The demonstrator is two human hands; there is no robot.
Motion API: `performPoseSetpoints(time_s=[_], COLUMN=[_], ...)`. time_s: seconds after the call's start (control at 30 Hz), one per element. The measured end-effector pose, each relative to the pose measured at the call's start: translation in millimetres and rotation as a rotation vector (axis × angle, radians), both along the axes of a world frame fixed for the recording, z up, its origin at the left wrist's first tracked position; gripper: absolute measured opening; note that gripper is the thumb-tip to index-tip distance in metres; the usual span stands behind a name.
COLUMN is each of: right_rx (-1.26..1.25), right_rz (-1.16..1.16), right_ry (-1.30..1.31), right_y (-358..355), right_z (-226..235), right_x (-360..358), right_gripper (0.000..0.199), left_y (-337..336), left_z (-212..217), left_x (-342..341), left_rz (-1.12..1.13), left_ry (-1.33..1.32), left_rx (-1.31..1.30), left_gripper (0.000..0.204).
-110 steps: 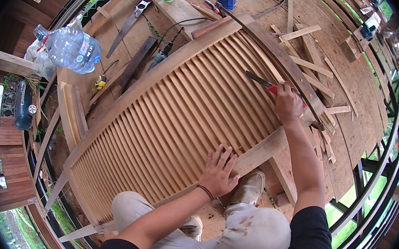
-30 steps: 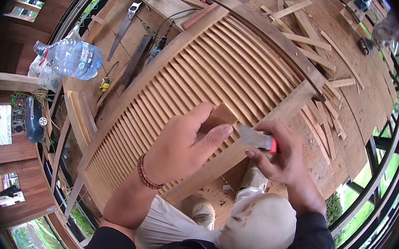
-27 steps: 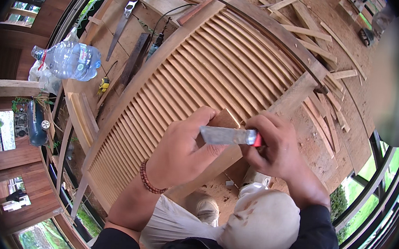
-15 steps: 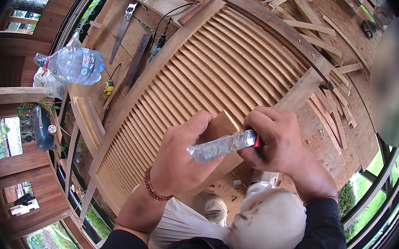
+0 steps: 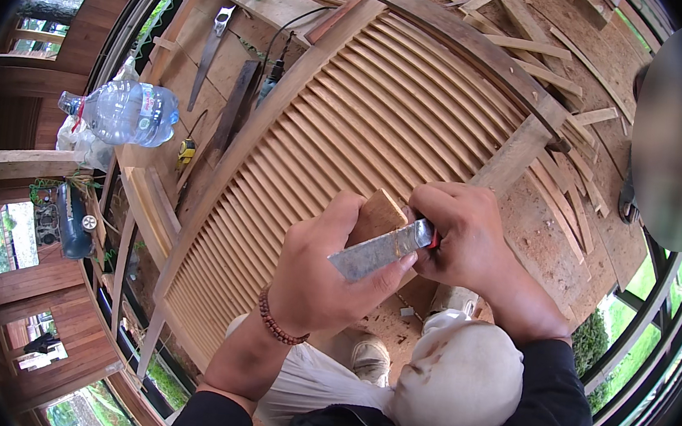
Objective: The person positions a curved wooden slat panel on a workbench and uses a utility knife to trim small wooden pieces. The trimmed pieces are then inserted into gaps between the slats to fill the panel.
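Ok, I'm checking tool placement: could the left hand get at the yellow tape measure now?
Probably not: the left hand holds a wood piece, and the slatted panel lies between hand and tape measure.

Dark sleeves (image 5: 545, 393), a brown beaded bracelet (image 5: 276, 323) and stained pale trousers (image 5: 460, 381) are worn.

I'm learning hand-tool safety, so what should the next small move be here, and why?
Probably ease the left thumb back from the knife before any cut: the right hand holds the knife, its blade crossing in front of the small wood piece in this view, while the left hand grips that piece with the thumb close beside the blade.
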State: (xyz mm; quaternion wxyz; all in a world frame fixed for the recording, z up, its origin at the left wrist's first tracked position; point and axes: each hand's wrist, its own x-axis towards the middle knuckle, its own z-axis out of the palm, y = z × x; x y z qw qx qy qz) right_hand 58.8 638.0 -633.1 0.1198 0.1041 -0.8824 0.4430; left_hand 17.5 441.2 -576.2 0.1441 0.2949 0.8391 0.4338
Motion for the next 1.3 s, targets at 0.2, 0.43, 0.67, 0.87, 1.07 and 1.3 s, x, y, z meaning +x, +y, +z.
performPoseSetpoints(time_s=[0.2,0.43,0.67,0.87,1.07,1.3], right_rx=[-0.018,-0.02,0.008,0.028,0.069,0.098], right_rz=[-0.035,-0.073,-0.111,-0.135,-0.192,-0.28], right_ry=[0.075,0.118,0.111,0.065,0.065,0.196], right_y=[-4.0,-3.4,-2.7,-0.8,0.6,4.6], right_z=[-10.1,-18.2,-25.8,-28.4,-27.4,-26.7], right_x=[-4.4,-7.6,-6.0,-3.1,-2.4,-8.6], right_gripper=[0.021,0.02,0.02,0.019,0.019,0.022], left_y=[-2.4,0.8,3.8,4.7,9.4,15.9], left_z=[-3.9,-4.6,-10.3,-15.6,-15.8,-22.9], left_x=[-1.5,-4.3,-4.0,-4.0,-6.5,-10.6], left_rz=[0.02,0.023,0.058,0.086,0.088,0.136], left_ry=[0.027,0.001,-0.039,-0.053,-0.086,-0.236], left_rx=[-0.072,-0.109,-0.072,-0.09,-0.092,0.008], left_gripper=[0.041,0.037,0.034,0.033,0.031,0.024])
